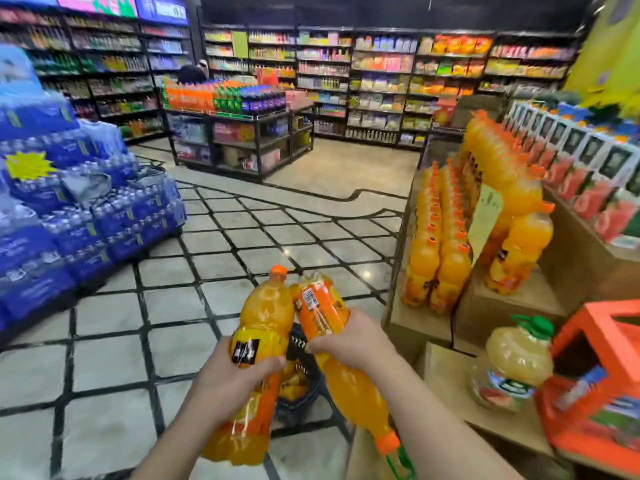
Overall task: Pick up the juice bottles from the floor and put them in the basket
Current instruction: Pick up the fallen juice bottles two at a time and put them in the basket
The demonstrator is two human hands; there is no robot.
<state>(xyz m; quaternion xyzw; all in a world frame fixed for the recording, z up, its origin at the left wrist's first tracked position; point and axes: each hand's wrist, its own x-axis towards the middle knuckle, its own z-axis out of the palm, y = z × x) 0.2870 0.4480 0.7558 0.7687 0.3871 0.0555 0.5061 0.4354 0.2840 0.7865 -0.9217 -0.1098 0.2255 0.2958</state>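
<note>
Left hand (pixel 239 379) grip wrapped round upright bottle (pixel 266 327), cap up. Right hand (pixel 349 344) grip round second bottle (pixel 332 344), inverted, axis tilted, cap toward body. Basket (pixel 301 393) directly below, between hands; both equally near. Judged: lower straight down.

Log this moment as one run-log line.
left hand: grips upright orange juice bottle | right hand: grips inverted orange juice bottle | basket: on floor below, holds juice

Left hand (pixel 227 382) and right hand (pixel 353 344) each grip an orange juice bottle above the basket (pixel 301 407).
</note>
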